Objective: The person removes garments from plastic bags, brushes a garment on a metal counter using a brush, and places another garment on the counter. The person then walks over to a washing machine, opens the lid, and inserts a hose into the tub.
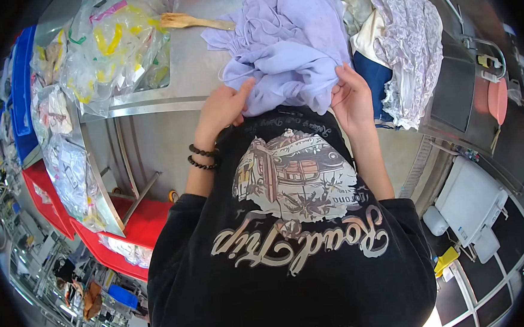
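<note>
Your left hand (224, 109) has its fingers closed on the near left part of the lavender cloth (294, 59), thumb uppermost. Your right hand (354, 101) pinches the cloth's near right edge between thumb and fingers. The cloth lies on the metal desk (199, 62), its near end drawn up against the front of your black shirt (293, 287).

Condition as inspected: the cloth is taken up at both sides, but it is bunched and creased, neither flat nor folded. I judge the handling to be at an early stage; how much remains cannot be determined from this view.

Adjacent items: a wooden tool (196, 20) touches or lies just beside the cloth's left side, clear plastic bags (108, 53) are farther left, and a patterned garment (411, 46) is heaped to the right.
</note>
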A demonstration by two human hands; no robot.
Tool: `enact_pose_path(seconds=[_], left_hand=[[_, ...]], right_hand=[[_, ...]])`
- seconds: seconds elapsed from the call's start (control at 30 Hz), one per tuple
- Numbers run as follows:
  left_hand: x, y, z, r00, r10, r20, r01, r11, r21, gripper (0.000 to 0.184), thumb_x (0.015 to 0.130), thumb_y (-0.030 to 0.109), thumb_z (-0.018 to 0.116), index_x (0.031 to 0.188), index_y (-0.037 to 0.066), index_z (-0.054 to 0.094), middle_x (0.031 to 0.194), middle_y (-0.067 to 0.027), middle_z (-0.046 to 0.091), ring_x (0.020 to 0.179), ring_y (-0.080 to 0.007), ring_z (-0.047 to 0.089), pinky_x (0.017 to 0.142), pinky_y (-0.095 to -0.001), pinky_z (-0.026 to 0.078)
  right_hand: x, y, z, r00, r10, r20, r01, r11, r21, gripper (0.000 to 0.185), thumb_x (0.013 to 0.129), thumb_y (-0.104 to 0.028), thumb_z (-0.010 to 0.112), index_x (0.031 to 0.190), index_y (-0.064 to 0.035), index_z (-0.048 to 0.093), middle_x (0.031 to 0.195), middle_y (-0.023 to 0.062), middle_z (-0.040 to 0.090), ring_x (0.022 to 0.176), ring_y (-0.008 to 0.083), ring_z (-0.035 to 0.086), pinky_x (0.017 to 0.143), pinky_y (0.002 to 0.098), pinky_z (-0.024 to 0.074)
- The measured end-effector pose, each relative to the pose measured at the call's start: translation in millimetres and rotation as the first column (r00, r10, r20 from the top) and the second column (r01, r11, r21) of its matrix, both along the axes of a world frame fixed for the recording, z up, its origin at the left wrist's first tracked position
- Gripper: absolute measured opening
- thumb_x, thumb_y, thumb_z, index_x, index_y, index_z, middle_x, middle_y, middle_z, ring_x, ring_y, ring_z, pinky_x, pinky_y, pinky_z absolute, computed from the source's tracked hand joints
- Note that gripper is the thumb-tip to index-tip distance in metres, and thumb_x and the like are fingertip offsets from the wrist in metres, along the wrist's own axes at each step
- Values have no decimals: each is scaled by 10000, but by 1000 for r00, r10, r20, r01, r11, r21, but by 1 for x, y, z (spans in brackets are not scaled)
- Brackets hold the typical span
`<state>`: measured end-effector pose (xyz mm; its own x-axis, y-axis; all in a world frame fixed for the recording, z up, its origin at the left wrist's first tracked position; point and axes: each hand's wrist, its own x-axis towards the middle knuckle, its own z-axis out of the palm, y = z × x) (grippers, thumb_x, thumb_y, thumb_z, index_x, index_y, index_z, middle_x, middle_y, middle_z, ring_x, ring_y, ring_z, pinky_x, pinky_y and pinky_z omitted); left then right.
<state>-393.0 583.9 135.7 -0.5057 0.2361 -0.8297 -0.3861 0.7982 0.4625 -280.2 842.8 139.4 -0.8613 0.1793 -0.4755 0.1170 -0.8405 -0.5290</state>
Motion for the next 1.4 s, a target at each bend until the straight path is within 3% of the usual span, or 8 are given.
enact_pose_path(seconds=[0.27,0.33,0.4,0.67,0.73,0.87,1.0,1.4], left_hand=[[13,10,-48,909,402,111,-416,860,296,403,908,366,635,845,-32,648,656,-83,631,487,-152,563,454,-234,456],[16,11,-55,861,508,11,-453,758,468,326,909,294,653,887,-31,648,704,-82,648,498,-148,575,447,-230,471],[1,4,-30,760,555,338,-624,478,618,189,914,166,645,957,-19,644,772,-82,660,569,-137,600,509,-239,524],[-19,52,34,635,770,51,-337,217,916,173,960,141,594,1051,-1,632,824,-98,685,647,-157,656,536,-240,537],[-19,27,-5,863,505,-14,-318,564,762,199,971,159,587,1063,-14,624,893,-145,694,715,-190,684,622,-273,561],[-11,42,6,965,64,253,-193,829,524,214,980,181,586,1050,-16,630,915,-164,695,755,-208,690,674,-275,564],[7,70,-24,683,435,586,-728,347,591,236,961,199,628,920,-33,641,801,-131,680,664,-190,675,614,-256,563],[5,53,59,794,576,197,-367,195,910,315,1005,232,563,901,-62,612,810,-133,672,692,-241,703,649,-273,591]], right_hand=[[-9,-4,5,994,-96,43,101,988,-120,201,971,-63,483,1136,23,558,994,113,682,805,161,680,753,265,544],[-4,0,0,995,-98,10,98,988,-117,298,980,-87,477,1224,62,562,1074,129,694,866,168,689,787,268,542],[-6,0,9,991,-118,60,123,989,-80,309,982,-85,471,1238,67,552,1089,135,691,888,174,688,797,268,542],[-5,-4,35,986,-159,42,163,981,-106,365,992,-67,431,1311,97,499,1170,174,666,1029,207,667,887,279,535],[-4,-2,33,987,-158,33,161,980,-116,364,991,-60,429,1311,99,497,1171,174,665,1031,207,667,894,282,534],[0,-2,25,987,-159,29,162,976,-149,362,986,-40,422,1311,104,490,1174,173,662,1036,208,665,917,292,531],[3,-5,25,990,-116,-78,96,969,-229,379,984,-49,396,1322,105,477,1196,187,653,1074,224,654,968,320,509],[5,8,35,963,-229,140,244,964,-102,397,1000,-119,333,1291,91,504,1197,182,660,1076,238,655,984,347,496]])
